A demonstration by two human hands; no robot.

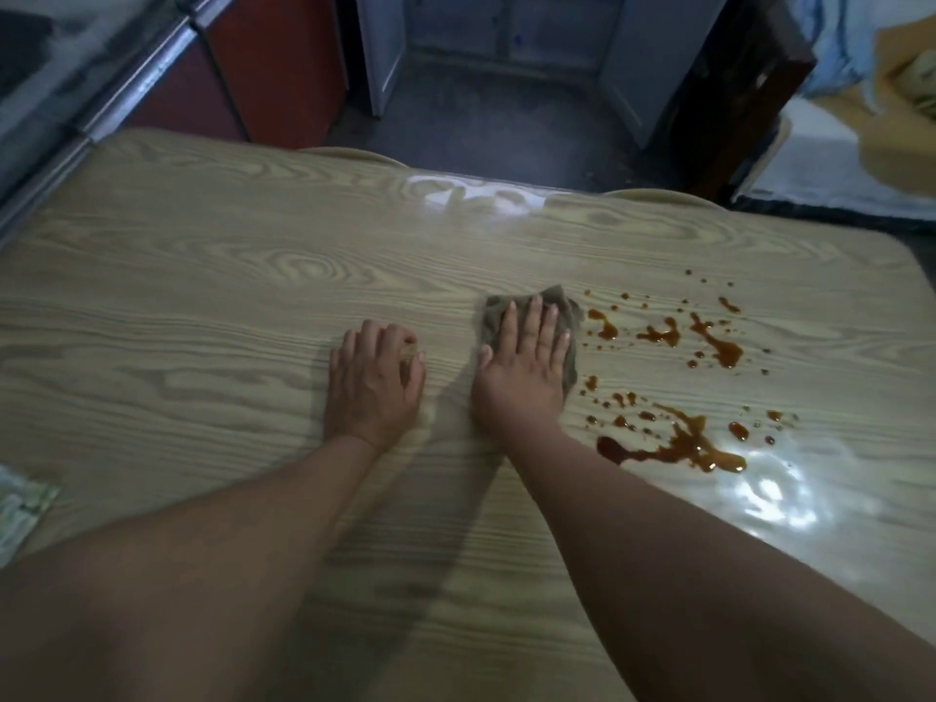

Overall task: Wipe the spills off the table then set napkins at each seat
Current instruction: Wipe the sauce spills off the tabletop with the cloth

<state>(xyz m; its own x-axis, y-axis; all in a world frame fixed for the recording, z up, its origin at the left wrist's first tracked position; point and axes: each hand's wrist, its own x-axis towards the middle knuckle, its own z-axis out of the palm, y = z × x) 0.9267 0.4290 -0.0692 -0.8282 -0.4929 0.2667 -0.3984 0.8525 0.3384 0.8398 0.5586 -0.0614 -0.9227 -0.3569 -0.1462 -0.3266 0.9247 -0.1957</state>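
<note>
Your right hand (524, 364) lies flat, fingers straight, pressing the cloth (527, 309) to the table (202, 276) mid-frame, just left of the brown spills (678, 443), placed to sweep them. Your left hand (375, 377) rests loosely curled, empty, likely bracing.

Far left, a red cabinet (263, 63) stands beside a metal-edged counter (116, 93); far right, a dark wooden frame (734, 88) stands near yellow cloth (896, 119).

Grey cloth (554, 299) lies flat beside brown spills (684, 441).
</note>
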